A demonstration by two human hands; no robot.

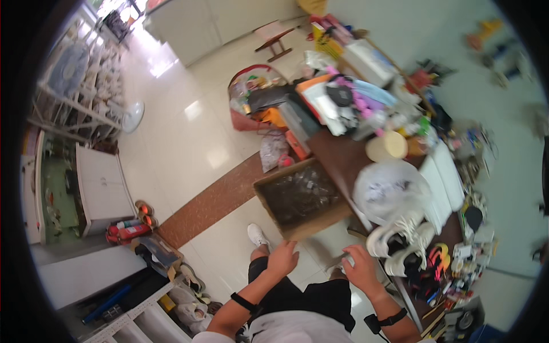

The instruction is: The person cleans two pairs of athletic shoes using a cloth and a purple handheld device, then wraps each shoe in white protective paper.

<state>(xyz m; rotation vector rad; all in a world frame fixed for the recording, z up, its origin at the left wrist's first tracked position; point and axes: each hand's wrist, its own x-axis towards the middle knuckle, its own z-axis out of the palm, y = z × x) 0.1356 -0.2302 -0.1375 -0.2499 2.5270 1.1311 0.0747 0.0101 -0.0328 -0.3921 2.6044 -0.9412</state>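
Observation:
Close to the near rim of an open cardboard box (315, 221) is my left hand (283, 258), its fingers curled; whether it grips the rim cannot be told. The box holds crumpled clear plastic. My right hand (360, 266) is to the right with fingers bent and parted, beside a pair of white sneakers (396, 238) on the dark brown table (339, 158). Nothing can be seen in the right hand. A clear plastic bag (390, 188) with whitish contents lies on the table behind the sneakers, near a cream-coloured round container (388, 146).
A red-rimmed bin (244, 122) full of mixed items stands beyond the box. Bags, boxes and a cap crowd the table's far end. At left are a cabinet (103, 184), red fire extinguishers (133, 231) and a white fan (70, 70). A small stool (274, 40) stands farther back.

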